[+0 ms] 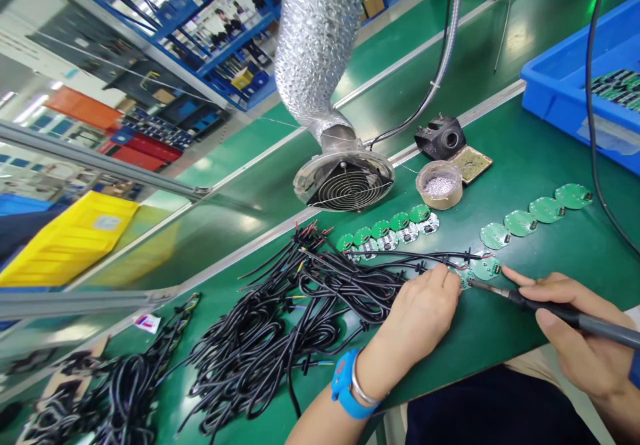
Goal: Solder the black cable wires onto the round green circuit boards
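My right hand (575, 325) is wrapped round a soldering iron (550, 308). Its tip meets a small round green circuit board (465, 277), partly covered by my left fingers. My right index finger is stretched out to the edge of another round board (486, 267). My left hand (425, 312) is closed in a pinch on a black cable (420, 267) whose thin red wire end lies by the first board; the fingertips are partly hidden. A second black cable (440, 255) with bare coloured ends lies across the boards.
Black cables (280, 325) lie heaped left of my left hand. Round boards stand in rows behind (383, 228) and at right (547, 210). A solder-filled tub (440, 184), iron holder (440, 137) and sponge tray (471, 164) sit near a low-hanging fume extractor (345, 182). A blue bin (560, 75) holds boards.
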`<move>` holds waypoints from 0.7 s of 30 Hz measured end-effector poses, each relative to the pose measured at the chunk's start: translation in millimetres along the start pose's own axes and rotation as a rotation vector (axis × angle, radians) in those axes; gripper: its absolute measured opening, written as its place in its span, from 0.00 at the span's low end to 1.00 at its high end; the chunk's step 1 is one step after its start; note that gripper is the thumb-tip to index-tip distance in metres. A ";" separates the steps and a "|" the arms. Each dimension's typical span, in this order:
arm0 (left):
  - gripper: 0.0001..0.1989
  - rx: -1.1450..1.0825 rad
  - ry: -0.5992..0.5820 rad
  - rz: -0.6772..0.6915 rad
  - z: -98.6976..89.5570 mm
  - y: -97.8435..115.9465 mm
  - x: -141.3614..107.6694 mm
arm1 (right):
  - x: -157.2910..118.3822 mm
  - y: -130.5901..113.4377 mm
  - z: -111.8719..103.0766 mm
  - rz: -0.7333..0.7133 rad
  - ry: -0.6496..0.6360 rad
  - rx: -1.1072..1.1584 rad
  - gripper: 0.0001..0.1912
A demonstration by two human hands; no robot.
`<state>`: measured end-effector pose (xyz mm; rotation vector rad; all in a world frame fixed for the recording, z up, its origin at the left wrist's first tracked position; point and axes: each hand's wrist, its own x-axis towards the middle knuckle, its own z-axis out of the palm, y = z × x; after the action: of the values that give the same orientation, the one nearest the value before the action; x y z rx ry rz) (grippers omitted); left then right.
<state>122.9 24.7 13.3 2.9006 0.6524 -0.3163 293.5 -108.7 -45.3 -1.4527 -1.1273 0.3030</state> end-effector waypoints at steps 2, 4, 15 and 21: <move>0.07 -0.009 -0.021 -0.028 -1.0 1.5 1.0 | -0.5 -3.1 -0.9 -0.063 -0.056 0.014 0.10; 0.08 -0.017 -0.047 -0.051 -2.3 2.9 1.5 | 1.7 -8.4 -0.9 -0.145 -0.071 -0.024 0.10; 0.11 -0.055 -0.055 -0.121 0.8 5.7 4.2 | 14.7 -23.5 6.2 -0.265 -0.079 -0.134 0.10; 0.10 -0.085 -0.046 -0.146 2.8 5.8 4.0 | 10.5 -21.1 5.4 -0.267 -0.062 -0.179 0.08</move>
<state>128.4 20.6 10.2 2.7630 0.8499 -0.3617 285.1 -101.2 -23.9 -1.4344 -1.4108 0.0608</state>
